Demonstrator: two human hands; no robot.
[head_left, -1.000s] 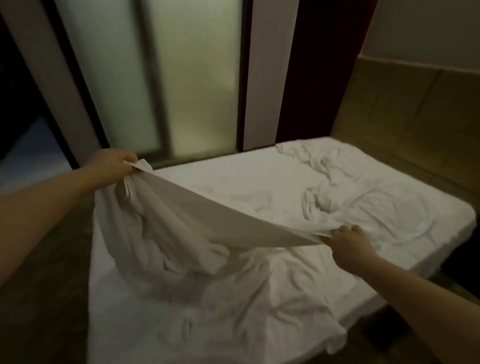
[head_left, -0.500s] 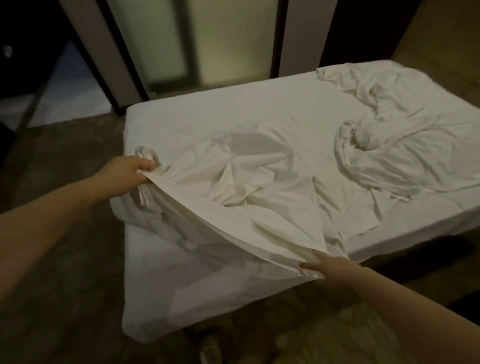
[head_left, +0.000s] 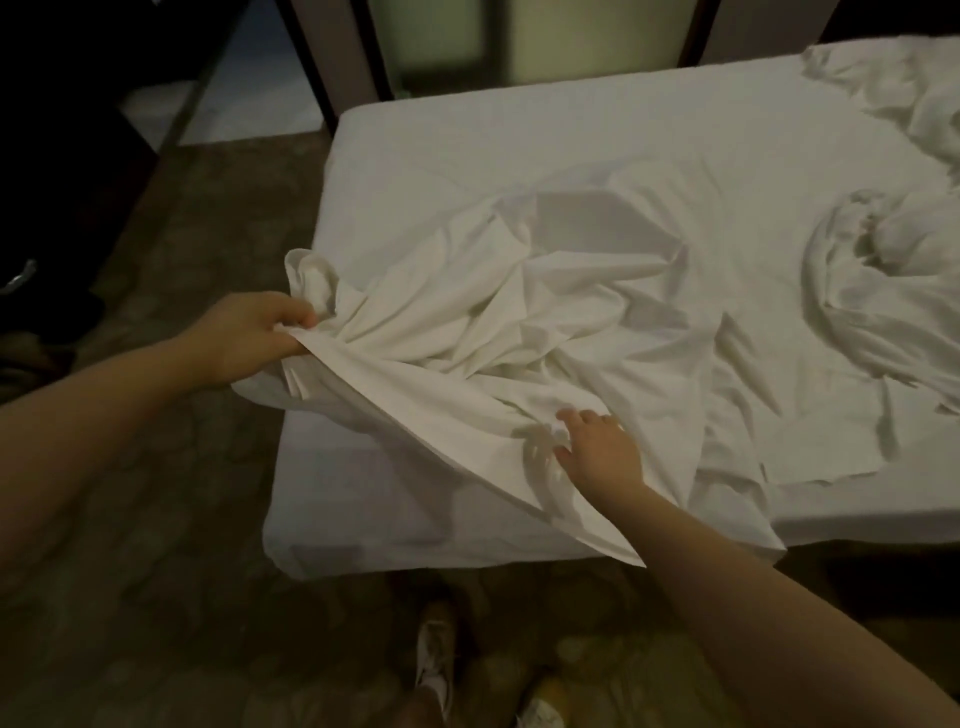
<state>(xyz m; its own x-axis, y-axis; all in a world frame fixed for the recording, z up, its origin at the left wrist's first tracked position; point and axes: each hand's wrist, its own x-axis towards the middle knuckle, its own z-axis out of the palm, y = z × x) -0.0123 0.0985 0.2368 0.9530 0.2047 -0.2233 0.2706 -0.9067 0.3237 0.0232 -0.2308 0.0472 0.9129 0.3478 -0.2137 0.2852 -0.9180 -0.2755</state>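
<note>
Sheet (head_left: 467, 332) | left hand (head_left: 249, 338) fingers (head_left: 291, 316) clenching corner (tips buried) | right hand (head_left: 602, 452) spread flat

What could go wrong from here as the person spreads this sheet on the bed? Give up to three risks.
1. The left hand grips only a bunched corner of the sheet, so a hard pull may slip free or set creases.
2. The right hand lies open on the sheet without gripping, so the cloth could slide from under it.
3. The sheet's near edge hangs over the mattress side near the shoes and might get stepped on.
</note>
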